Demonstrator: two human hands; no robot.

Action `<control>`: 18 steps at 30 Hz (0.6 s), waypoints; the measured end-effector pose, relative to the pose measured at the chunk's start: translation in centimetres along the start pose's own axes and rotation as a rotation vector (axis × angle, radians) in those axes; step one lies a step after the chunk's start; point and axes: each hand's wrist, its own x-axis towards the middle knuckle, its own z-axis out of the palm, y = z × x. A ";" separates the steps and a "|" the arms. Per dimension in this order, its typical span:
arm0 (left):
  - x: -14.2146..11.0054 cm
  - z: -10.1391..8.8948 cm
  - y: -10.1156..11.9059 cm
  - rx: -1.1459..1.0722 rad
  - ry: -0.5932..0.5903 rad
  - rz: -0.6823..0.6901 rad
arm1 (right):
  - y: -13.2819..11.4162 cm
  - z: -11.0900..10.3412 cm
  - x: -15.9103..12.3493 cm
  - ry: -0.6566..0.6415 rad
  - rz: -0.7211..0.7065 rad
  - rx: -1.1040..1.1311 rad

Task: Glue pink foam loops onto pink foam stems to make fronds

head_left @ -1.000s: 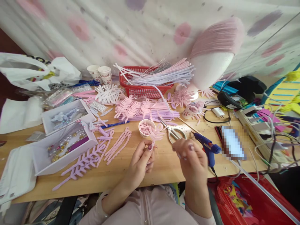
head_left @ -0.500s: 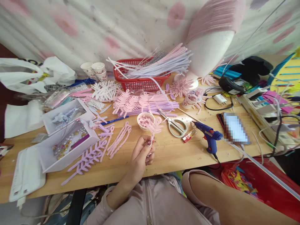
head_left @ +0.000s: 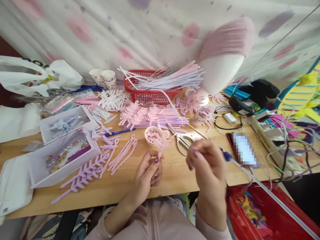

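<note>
Holding a fuzzy, loop-topped pink sprig upright, left hand pinching it, right hand curled, grip unclear

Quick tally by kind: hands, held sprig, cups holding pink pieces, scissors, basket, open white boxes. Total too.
Left hand and right hand: 2
Held pink sprig: 1
Near cup and far cup, holding pink pieces: 2
Scissors: 1
Red basket: 1
Near white box and far white box: 2
Total: 9

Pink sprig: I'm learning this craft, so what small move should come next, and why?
Probably bring the right hand to the pink sprig: the left hand holds it by its lower end, while the right hangs apart from it.
</note>
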 end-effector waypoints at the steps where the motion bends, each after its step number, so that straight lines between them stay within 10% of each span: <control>1: 0.1 0.0 0.0 -0.004 -0.002 0.003 | 0.7 0.4 0.9 -0.018 0.024 -0.003; 7: 0.5 -0.2 -0.4 0.015 -0.044 -0.019 | 3.5 2.0 2.4 -0.200 0.203 0.247; 18: 0.6 -0.4 -0.3 0.251 0.026 0.131 | 3.5 2.8 2.8 -0.053 0.165 0.143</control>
